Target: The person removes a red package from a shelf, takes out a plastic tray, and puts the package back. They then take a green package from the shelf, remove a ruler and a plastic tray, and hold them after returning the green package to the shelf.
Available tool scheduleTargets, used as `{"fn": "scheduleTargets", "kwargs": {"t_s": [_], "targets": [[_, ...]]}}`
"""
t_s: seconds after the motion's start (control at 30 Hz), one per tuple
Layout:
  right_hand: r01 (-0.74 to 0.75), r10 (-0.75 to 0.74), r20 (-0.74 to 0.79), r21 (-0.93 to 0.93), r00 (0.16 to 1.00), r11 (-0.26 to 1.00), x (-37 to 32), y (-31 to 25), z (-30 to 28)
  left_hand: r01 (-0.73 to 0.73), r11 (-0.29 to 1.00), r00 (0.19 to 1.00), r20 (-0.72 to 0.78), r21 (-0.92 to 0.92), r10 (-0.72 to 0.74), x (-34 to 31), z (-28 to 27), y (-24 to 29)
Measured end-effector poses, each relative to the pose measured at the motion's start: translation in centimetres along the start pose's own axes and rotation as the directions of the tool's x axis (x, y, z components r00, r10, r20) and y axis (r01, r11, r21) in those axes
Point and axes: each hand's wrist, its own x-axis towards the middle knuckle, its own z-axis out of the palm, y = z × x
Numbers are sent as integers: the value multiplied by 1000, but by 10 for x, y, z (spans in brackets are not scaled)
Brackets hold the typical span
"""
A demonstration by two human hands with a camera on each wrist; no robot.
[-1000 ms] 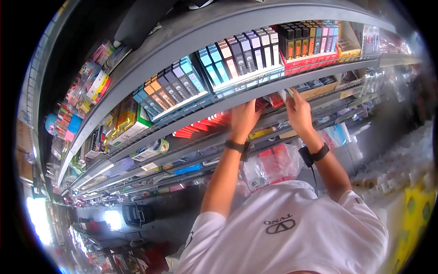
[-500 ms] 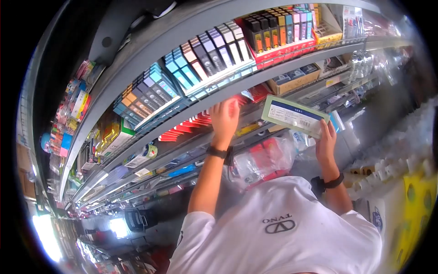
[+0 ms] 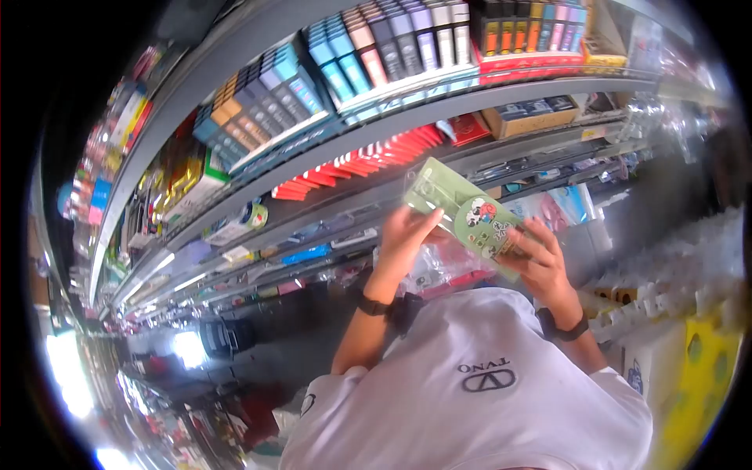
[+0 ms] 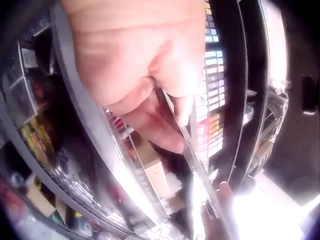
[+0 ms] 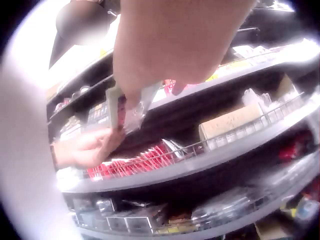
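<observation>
A flat, pale green package (image 3: 462, 197) with a clear plastic front and a cartoon print is held tilted before the chest, in front of the shelves. My left hand (image 3: 403, 244) pinches its left end, with the thumb over the clear front. On the other side, my right hand (image 3: 544, 265) grips the right end, its fingers lying across the printed face. In the left wrist view, the package (image 4: 196, 162) shows nearly edge-on between thumb and fingers. The right wrist view has its pale edge (image 5: 114, 107) below my right hand, with the left fingers (image 5: 102, 145) at the lower end.
A row of red packets (image 3: 356, 160) stands on the shelf behind the package, beside a cardboard box (image 3: 536, 124). Above, small slim boxes (image 3: 392, 47) fill display trays behind a wire rail. Lower shelves carry wrapped goods. A yellow item (image 3: 709, 376) is at far right.
My right hand has drawn the package out from the shelf and towards the chest, and its printed face has turned up. My left hand has left the red packets and taken hold of the package.
</observation>
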Motion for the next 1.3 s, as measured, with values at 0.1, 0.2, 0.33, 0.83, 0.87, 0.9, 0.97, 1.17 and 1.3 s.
{"fn": "scheduleTargets", "kwargs": {"t_s": [0.1,0.2,0.33,0.83,0.87,0.9,0.97,1.17,1.3], "targets": [[-80,79,21,21,997,997,10,-3,10,-38,998,984,-177,-45,29,-12,-10,4],[-236,240,-4,170,971,957,19,-6,20,-136,991,959,-254,-17,128,-20,-20,7],[-467,481,96,464,872,753,24,-8,36,-176,980,941,-278,89,194,-31,-30,14],[-347,304,171,375,937,860,33,-22,54,-284,942,958,87,178,273,-56,-59,5],[-276,258,98,373,961,886,34,-21,53,-254,966,960,131,40,247,-56,-53,9],[-204,209,25,365,978,908,35,-19,51,-247,968,959,155,35,239,-54,-44,15],[-106,134,-82,281,988,954,44,-19,45,-232,972,954,203,26,222,-50,-26,28],[80,-64,-194,74,979,994,51,-11,43,46,985,932,347,164,-101,-43,-4,17],[-91,94,-107,25,990,996,60,-23,34,99,987,993,49,123,-105,-37,-5,5]]}}
